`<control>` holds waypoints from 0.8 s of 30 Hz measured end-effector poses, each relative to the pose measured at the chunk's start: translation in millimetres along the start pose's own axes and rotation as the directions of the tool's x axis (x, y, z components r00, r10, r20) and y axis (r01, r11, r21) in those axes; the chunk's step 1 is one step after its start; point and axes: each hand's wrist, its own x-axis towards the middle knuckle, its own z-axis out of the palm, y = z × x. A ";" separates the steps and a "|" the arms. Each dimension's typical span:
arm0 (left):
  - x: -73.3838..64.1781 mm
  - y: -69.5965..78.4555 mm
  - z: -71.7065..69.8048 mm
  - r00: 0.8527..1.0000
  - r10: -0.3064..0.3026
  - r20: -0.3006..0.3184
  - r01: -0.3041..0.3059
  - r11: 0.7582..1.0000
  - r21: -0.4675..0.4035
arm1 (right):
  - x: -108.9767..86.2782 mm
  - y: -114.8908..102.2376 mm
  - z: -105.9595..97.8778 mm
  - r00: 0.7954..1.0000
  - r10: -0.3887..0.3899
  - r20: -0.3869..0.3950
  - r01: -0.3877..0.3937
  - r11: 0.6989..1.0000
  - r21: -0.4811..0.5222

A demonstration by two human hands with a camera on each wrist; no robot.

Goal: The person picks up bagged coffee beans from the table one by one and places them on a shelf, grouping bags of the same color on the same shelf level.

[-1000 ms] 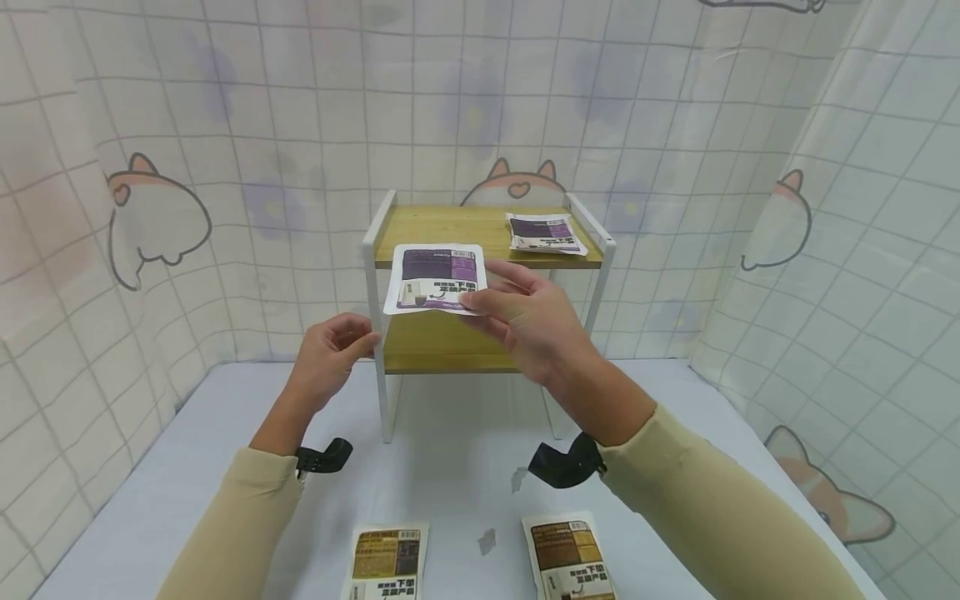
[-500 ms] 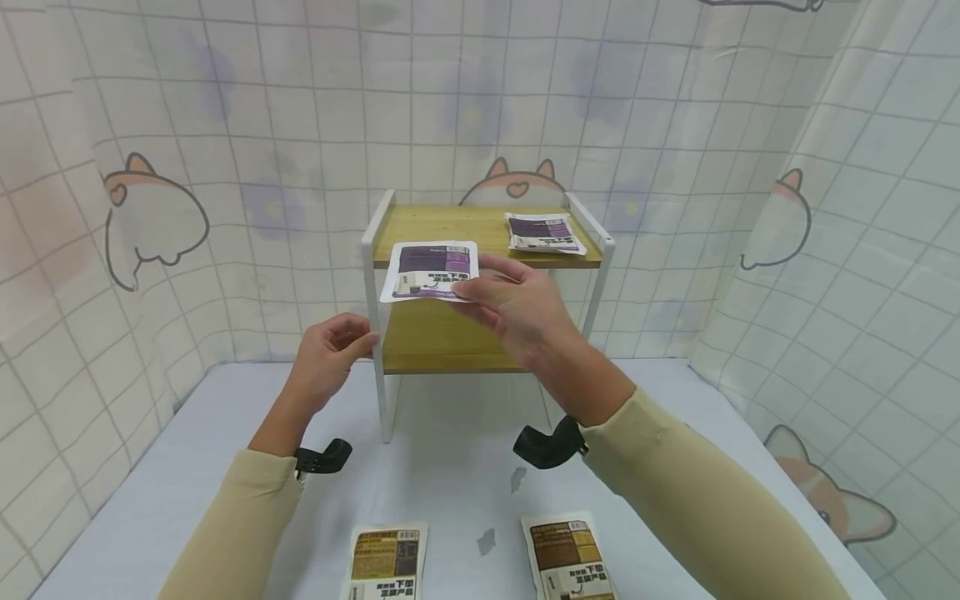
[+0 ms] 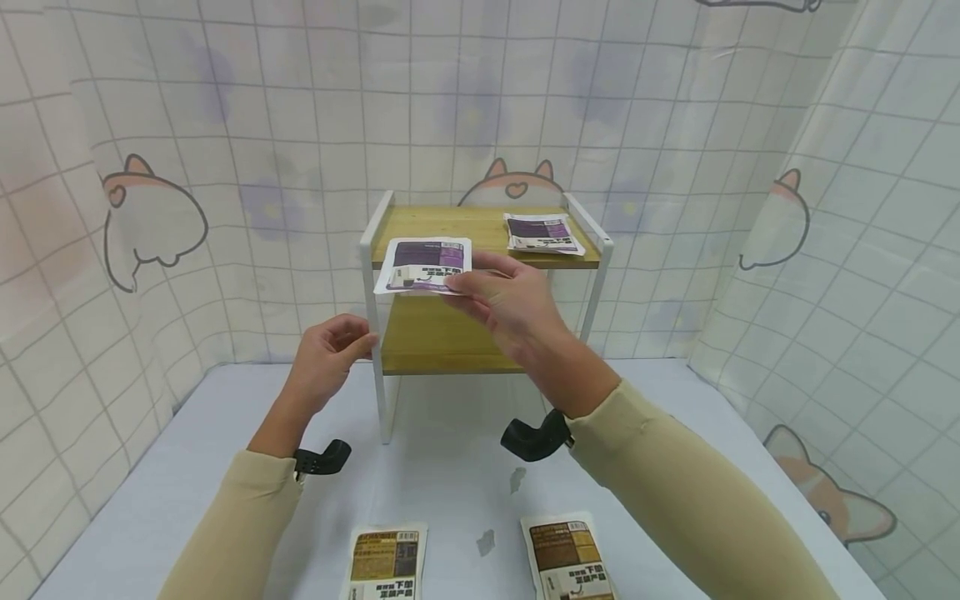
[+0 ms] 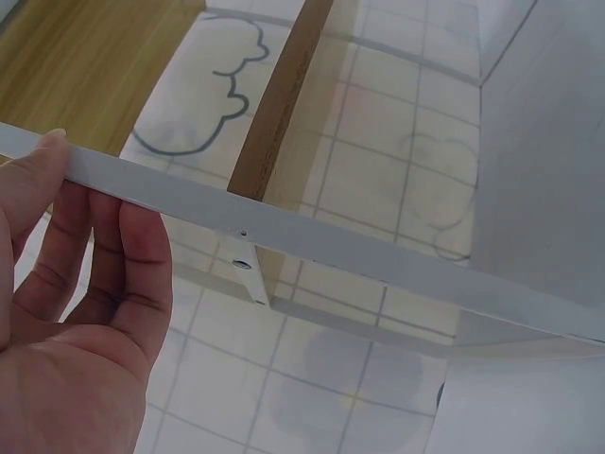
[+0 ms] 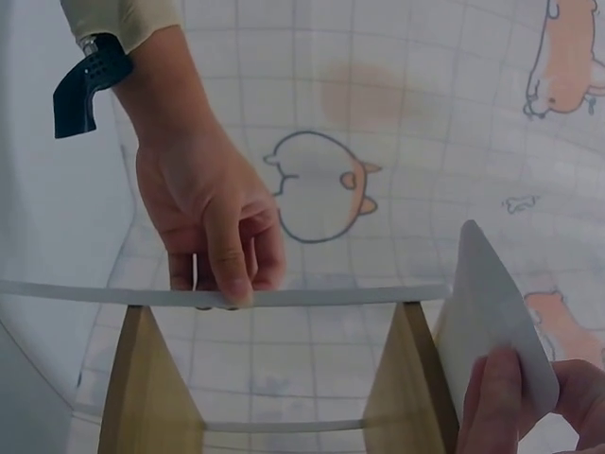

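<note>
My right hand (image 3: 517, 312) pinches a flat white pouch with a purple label (image 3: 426, 265) at its right edge, thumb on top. The pouch is nearly level, in front of the left part of the upper board (image 3: 442, 220) of a two-tier shelf; whether it touches the board I cannot tell. Seen from the right wrist, the pouch's plain white back (image 5: 487, 326) is in view, with fingertips on it. My left hand (image 3: 330, 354) grips the shelf's white left front post (image 4: 359, 251), thumb on one side and fingers on the other. Another purple-labelled pouch (image 3: 543, 234) lies on the upper board's right side.
Two pouches with brown labels lie on the white table near me, a left pouch (image 3: 386, 560) and a right pouch (image 3: 570, 557). The lower board (image 3: 442, 346) is below the held pouch. A patterned curtain (image 3: 300, 100) hangs behind and at both sides.
My right hand has carried the pouch a little to the left and farther up toward the upper board. My left hand has stayed on the post.
</note>
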 end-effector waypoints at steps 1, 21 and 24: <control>0.0 -0.3 0.0 1.000 -0.001 0.001 0.001 1.000 0.000 | 0.4 0.2 0.1 1.000 0.000 -0.001 0.000 1.000 0.003; 0.2 -0.5 0.3 1.000 0.002 -0.006 -0.002 1.000 0.008 | 9.8 0.3 9.2 0.997 -0.025 -0.068 0.026 1.000 0.010; -0.1 -0.4 0.2 1.000 0.001 -0.007 -0.001 1.000 0.008 | 9.3 0.6 8.9 0.997 -0.029 -0.065 0.030 0.999 0.011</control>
